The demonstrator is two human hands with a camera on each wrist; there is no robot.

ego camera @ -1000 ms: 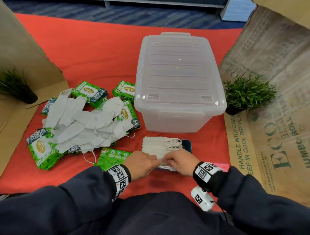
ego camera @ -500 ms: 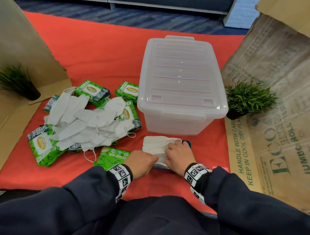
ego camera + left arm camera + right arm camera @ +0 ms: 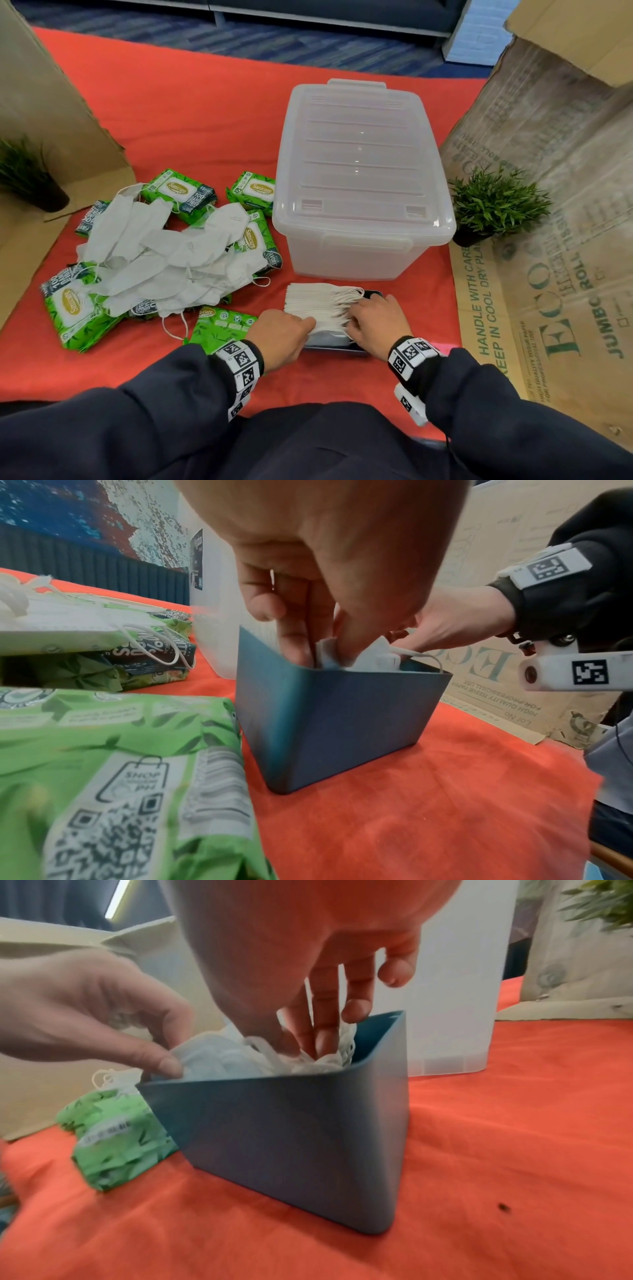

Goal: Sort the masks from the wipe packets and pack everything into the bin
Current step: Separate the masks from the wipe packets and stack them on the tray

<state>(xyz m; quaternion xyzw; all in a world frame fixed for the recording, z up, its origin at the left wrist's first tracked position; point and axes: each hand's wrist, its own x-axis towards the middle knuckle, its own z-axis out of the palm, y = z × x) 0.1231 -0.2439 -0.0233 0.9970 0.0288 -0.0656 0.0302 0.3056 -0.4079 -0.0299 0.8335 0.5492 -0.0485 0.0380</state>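
Note:
A small blue bin (image 3: 329, 710) stands on the red cloth just in front of the clear lidded bin (image 3: 363, 178). A stack of white masks (image 3: 318, 301) stands on edge inside the blue bin. My left hand (image 3: 310, 323) pinches the near left end of the stack between thumb and fingers (image 3: 294, 645). My right hand (image 3: 352, 325) reaches down into the right end, its fingers (image 3: 322, 1034) among the ear loops. To the left, a loose pile of masks (image 3: 164, 260) lies over several green wipe packets (image 3: 178, 192).
A wipe packet (image 3: 222, 323) lies right beside my left wrist. The clear bin's lid is closed. Small potted plants stand at the right (image 3: 496, 202) and the far left (image 3: 27, 178). Cardboard walls (image 3: 555, 212) close in both sides.
My right hand has slid from the near edge of the stack to its right end by the ear loops. My left hand stays at the near left end.

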